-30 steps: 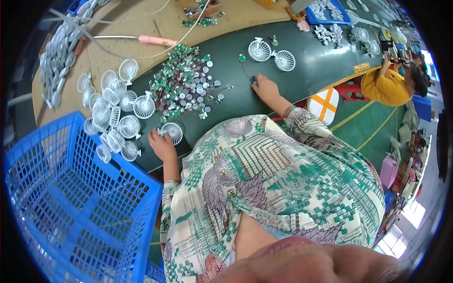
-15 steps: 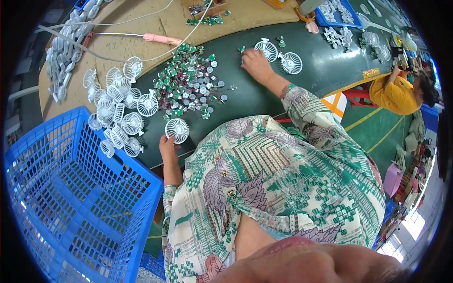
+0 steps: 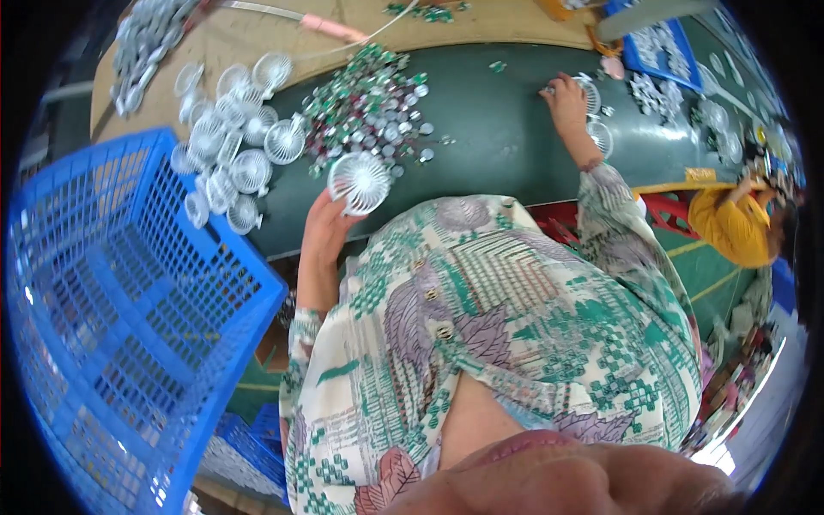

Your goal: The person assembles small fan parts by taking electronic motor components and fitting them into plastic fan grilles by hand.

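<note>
My left hand (image 3: 328,225) grips a round white fan housing (image 3: 360,183) by its rim, its ribbed face turned up, in front of the heap of small parts. Farther right, my right hand (image 3: 566,107) is low over the dark green tabletop with its fingers curled. A small grey glint shows at its fingertips, too small to name. Against the right side of that hand lies another white fan housing (image 3: 591,96), partly covered by it. One more housing (image 3: 602,139) lies nearer me, half hidden behind the wrist.
Small motors with green circuit boards (image 3: 365,112) form a heap at centre. White fan housings (image 3: 227,142) are piled to its left. A blue crate (image 3: 275,292) stands at the near left. A blue tray (image 3: 648,43) holds white parts at the far right. A person in yellow (image 3: 730,225) sits beyond.
My left hand has raised its fan housing off the tabletop. My right hand has slid right, and the two housings beside it have shifted right too. The whole view has shifted.
</note>
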Demonstrator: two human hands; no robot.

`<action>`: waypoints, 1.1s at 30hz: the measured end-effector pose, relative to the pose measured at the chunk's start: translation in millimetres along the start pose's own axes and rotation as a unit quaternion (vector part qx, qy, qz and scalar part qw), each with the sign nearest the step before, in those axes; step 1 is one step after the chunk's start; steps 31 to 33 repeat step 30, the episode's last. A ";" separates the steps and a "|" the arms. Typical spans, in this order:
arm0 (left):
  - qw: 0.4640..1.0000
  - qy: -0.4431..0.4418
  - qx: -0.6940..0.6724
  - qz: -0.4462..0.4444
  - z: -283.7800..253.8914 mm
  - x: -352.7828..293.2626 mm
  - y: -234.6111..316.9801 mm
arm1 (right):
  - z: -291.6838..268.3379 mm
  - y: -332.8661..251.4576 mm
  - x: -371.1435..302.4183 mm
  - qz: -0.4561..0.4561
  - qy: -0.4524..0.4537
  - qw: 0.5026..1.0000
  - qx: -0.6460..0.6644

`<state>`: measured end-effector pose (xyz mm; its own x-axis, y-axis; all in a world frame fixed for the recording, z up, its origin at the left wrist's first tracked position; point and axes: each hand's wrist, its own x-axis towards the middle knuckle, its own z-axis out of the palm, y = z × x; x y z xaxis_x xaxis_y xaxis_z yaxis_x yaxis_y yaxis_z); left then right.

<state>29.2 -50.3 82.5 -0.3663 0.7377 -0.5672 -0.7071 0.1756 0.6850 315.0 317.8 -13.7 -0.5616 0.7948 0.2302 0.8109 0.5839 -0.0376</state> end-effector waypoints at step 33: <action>0.995 -0.039 0.079 -0.050 9.6 3.4 10.4 | -126.2 -268.0 -49.3 -0.374 -0.174 0.880 0.234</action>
